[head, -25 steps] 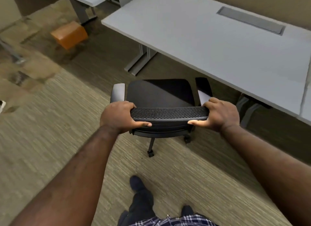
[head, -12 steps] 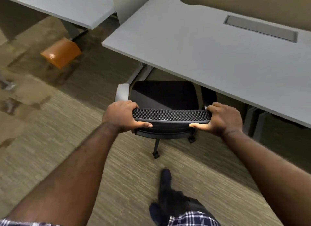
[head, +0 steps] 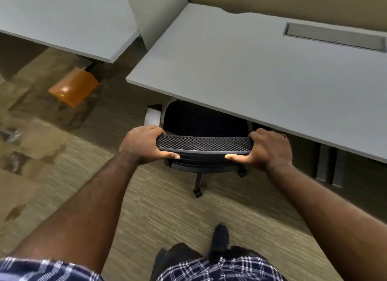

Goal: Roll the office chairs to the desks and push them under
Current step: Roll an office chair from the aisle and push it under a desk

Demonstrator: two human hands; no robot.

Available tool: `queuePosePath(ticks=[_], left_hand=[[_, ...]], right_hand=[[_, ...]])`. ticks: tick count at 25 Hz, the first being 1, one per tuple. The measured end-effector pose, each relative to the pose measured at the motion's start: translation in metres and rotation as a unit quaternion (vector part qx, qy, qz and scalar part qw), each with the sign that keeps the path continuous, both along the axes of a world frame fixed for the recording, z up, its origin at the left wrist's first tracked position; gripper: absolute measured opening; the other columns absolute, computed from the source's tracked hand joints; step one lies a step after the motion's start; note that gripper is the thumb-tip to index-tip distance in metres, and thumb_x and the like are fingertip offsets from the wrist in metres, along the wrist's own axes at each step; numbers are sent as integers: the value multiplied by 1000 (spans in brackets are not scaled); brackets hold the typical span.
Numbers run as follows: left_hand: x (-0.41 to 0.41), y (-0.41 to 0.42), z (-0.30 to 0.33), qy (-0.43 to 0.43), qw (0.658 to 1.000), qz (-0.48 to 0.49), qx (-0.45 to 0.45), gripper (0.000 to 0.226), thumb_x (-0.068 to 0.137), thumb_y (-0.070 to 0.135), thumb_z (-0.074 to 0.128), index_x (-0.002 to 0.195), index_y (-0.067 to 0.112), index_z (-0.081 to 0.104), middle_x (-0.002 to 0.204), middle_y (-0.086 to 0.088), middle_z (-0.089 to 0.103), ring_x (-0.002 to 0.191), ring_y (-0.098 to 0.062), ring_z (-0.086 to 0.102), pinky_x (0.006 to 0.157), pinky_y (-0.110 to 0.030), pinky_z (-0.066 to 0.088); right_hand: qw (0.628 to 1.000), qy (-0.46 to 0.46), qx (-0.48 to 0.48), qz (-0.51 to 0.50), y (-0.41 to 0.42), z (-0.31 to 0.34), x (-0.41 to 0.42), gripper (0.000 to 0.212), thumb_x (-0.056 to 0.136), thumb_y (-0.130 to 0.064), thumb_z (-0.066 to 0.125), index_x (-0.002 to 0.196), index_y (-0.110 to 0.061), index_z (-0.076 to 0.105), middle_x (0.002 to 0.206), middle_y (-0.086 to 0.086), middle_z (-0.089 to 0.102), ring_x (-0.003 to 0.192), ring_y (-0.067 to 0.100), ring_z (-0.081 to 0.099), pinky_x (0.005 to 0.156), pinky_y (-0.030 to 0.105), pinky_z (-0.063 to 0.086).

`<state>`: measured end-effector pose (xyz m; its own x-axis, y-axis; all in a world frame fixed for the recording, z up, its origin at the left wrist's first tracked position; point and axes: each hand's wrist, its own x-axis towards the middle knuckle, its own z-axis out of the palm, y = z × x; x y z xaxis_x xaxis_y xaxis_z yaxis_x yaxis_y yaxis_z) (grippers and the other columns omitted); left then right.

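Both hands grip chair backrest (head: 204,144): left hand (head: 142,143), right hand (head: 270,149) | seat front under desk (head: 261,75) edge

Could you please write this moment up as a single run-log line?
step: pushing chair under desk | left hand: gripping chair backrest | right hand: gripping backrest | seat partly beneath desk | armrest visible

Both hands gripped the mesh backrest (head: 204,143) of a black office chair (head: 204,123): the left hand (head: 142,143) at its left end, the right hand (head: 270,149) at its right. The seat sat partly under the grey desk (head: 261,75); an orange box (head: 73,87) lay on the carpet (head: 157,213) beside a second desk (head: 62,19)
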<state>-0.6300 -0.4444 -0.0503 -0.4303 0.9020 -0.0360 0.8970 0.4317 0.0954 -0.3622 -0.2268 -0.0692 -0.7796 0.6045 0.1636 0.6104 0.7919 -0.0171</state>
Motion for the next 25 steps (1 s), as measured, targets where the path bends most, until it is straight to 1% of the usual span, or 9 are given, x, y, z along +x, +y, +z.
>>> queuePosePath(ticks=[3, 6, 10, 16, 19, 22, 25], left_hand=[[-38, 7, 0, 3, 1000, -22, 0, 94, 49, 105, 32, 99, 31, 65, 91, 11, 64, 85, -15, 61, 66, -28, 42], [-77, 14, 1, -4, 999, -46, -3, 96, 49, 105, 32, 99, 31, 66, 92, 10, 65, 86, -15, 62, 69, -31, 46], [-123, 19, 4, -15, 996, -86, -6, 91, 50, 102, 39, 99, 30, 65, 91, 10, 64, 87, -16, 62, 73, -32, 48], [-181, 27, 5, -8, 991, -130, -17, 96, 50, 103, 35, 104, 30, 66, 96, 11, 65, 88, -13, 61, 73, -30, 46], [-201, 31, 4, -14, 988, -149, -27, 97, 51, 104, 32, 105, 31, 65, 97, 12, 64, 88, -11, 60, 75, -31, 49], [-213, 32, 2, -13, 987, -159, -28, 99, 50, 105, 31, 106, 31, 64, 97, 12, 64, 88, -11, 59, 76, -32, 49], [-215, 30, 3, -18, 986, -165, -32, 102, 50, 106, 31, 110, 31, 64, 100, 12, 64, 90, -11, 58, 78, -32, 49]], right_hand=[[1000, 2, 4, -16, -5, 2, -27, 96, 52, -107, 16, 65, -22, 59, 65, -2, 58, 55, 23, 55, 54, 28, 29], [999, -14, 0, -34, -14, 5, -56, 99, 53, -106, 13, 70, -21, 61, 71, -1, 60, 60, 23, 57, 56, 29, 30], [998, -21, -7, -64, -30, 9, -89, 101, 52, -105, 12, 75, -20, 61, 78, -1, 62, 69, 23, 60, 59, 31, 31], [994, -35, -7, -107, -50, 9, -131, 101, 54, -105, 11, 77, -20, 61, 79, -1, 61, 69, 22, 59, 59, 31, 32], [991, -44, -14, -128, -57, 8, -146, 101, 54, -105, 10, 79, -20, 60, 80, 0, 60, 69, 22, 57, 60, 31, 33], [989, -52, -14, -140, -64, 7, -154, 102, 56, -104, 10, 81, -19, 60, 82, 0, 59, 71, 22, 57, 63, 33, 38], [987, -60, -29, -145, -70, 11, -155, 103, 58, -103, 10, 86, -19, 62, 86, 1, 59, 75, 22, 57, 68, 35, 43]])
